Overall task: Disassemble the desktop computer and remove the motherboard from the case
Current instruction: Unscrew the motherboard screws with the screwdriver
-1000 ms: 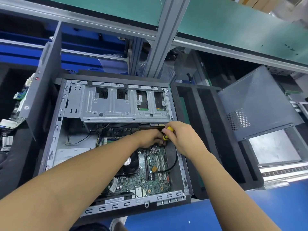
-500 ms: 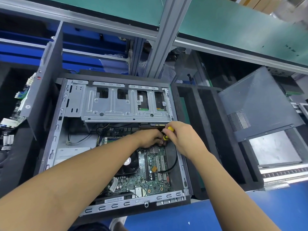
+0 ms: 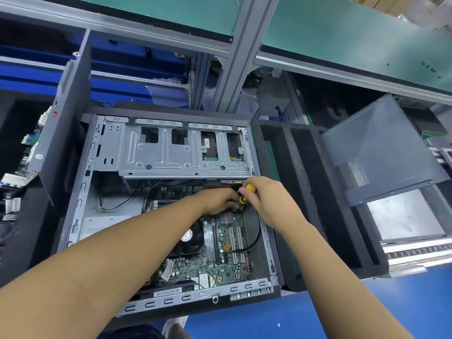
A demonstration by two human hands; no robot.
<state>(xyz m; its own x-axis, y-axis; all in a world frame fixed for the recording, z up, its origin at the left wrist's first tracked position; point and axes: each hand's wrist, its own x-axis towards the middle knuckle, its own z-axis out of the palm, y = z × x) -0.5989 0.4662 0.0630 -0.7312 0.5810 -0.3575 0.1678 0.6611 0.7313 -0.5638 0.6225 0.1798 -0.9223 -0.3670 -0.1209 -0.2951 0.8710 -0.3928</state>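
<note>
The right hand (image 3: 269, 200) gripped the yellow screwdriver (image 3: 251, 188), fingers curled. The left hand (image 3: 217, 199) curled beside its shaft, its grasp unclear. Both were over the far right corner of the motherboard (image 3: 227, 261), which lay inside the case (image 3: 195, 297).

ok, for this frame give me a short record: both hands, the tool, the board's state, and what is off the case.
right hand: grips the yellow screwdriver handle at the board's far right corner
left hand: fingers down by the screwdriver's shaft; grip hidden
motherboard: inside the case, fan mounted, black cable running to it
drive cage: in place at the far end of the case
side panel: off, leaning to the right
</note>
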